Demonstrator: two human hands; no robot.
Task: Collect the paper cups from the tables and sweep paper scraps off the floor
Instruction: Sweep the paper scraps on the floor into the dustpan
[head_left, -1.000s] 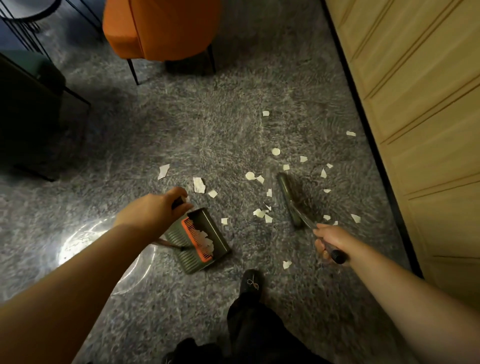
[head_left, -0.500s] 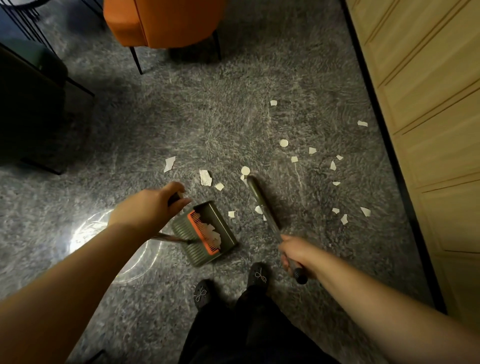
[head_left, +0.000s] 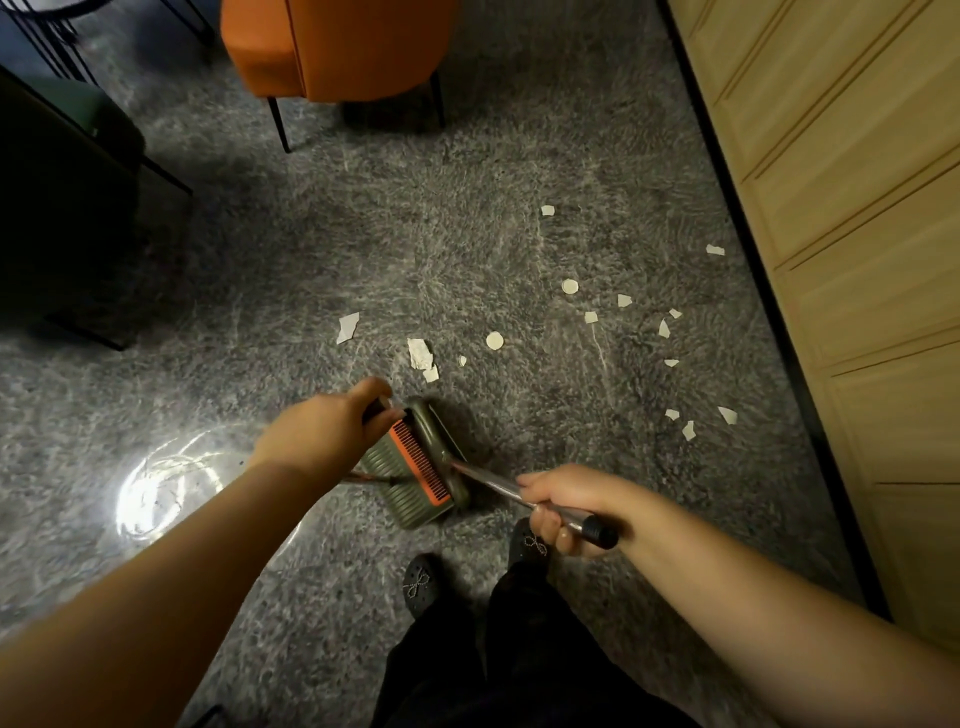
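Since a moment ago, my broom head (head_left: 435, 453) has swept leftward across the floor (head_left: 363, 249) and now sits right against the mouth of the dustpan (head_left: 402, 475), covering the scraps it had already gathered.

From the head view: my right hand (head_left: 566, 506) has its grip closed around the broom's metal handle (head_left: 498, 486), near its black end cap. My left hand (head_left: 324, 431) has its grip curled around the dustpan's upright handle, holding the pan on the floor with its orange comb (head_left: 418, 462) facing up. Paper scraps (head_left: 421, 353) lie on the grey floor just beyond the pan, with more scattered well to the right, toward the wooden panelled wall (head_left: 857, 234). An orange chair (head_left: 337, 47) stands further off at the top. My dark shoes (head_left: 421, 584) are just below the pan. No paper cups are in sight.
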